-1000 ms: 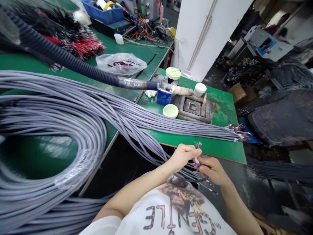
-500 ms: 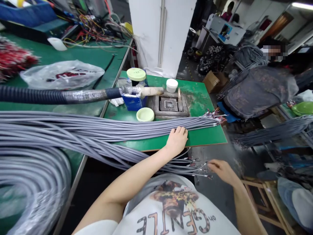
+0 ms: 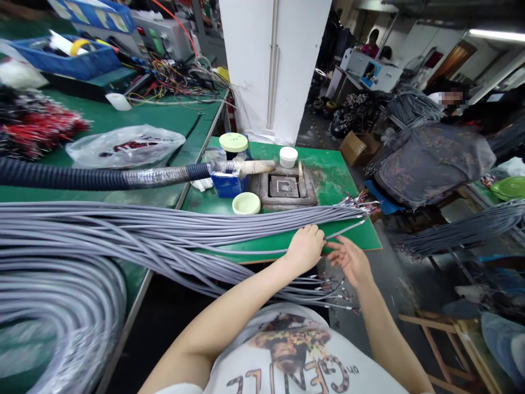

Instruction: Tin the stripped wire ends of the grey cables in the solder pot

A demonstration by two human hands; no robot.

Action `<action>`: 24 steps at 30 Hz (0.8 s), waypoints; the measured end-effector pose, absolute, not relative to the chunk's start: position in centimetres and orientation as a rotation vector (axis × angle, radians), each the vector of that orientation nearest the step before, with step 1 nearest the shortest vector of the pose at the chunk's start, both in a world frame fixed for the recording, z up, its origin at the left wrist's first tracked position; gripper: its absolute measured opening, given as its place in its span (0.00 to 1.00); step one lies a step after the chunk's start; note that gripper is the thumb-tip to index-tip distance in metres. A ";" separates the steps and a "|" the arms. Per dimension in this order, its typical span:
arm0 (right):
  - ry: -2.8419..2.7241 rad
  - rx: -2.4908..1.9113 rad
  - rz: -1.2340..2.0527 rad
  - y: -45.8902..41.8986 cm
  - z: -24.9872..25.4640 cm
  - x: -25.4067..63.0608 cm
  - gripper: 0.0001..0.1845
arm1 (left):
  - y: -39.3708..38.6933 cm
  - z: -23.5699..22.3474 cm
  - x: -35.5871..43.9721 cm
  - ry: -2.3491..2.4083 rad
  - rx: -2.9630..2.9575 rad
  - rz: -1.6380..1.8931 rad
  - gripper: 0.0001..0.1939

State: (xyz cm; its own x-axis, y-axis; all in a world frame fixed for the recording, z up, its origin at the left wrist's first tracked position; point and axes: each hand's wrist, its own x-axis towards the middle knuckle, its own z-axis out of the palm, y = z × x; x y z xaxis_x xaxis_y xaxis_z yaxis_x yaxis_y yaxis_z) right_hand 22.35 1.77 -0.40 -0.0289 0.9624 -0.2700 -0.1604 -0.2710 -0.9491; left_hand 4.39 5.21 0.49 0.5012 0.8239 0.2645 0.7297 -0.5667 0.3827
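Note:
My left hand [image 3: 307,247] is closed around a single grey cable [image 3: 348,228] near its end, over the front edge of the green board [image 3: 229,249]. The cable's tip points right, past my fingers. My right hand [image 3: 348,259] is just right of it, fingers apart, with nothing seen in them. Behind my hands a thick bundle of grey cables [image 3: 229,223] lies across the board, its stripped coloured wire ends [image 3: 361,202] at the right. A lower group of cables [image 3: 299,293] hangs off the front edge, below my left wrist.
On the board stand a square metal pot [image 3: 285,187] with a stick, a white tub [image 3: 288,157], a pale green lid [image 3: 246,203] and a blue box [image 3: 228,185]. A ribbed hose [image 3: 164,176] reaches in from the left. A wooden stool [image 3: 443,339] stands at the right.
One grey cable has come up from the hanging group onto the board's front edge, now in my left hand. My right hand has moved up and left, and its fingers have spread.

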 end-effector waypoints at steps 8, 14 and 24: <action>-1.341 -1.253 1.027 1.5 4.2 21.1 0.16 | 0.4 1.5 1.8 0.946 2.165 0.696 0.07; -2.024 -1.307 1.041 0.5 4.2 18.5 0.16 | -2.9 -0.5 -5.1 0.755 1.230 0.715 0.14; -2.178 -1.366 0.888 3.8 2.7 18.0 0.18 | -10.4 -10.3 -12.9 2.027 1.004 0.251 0.12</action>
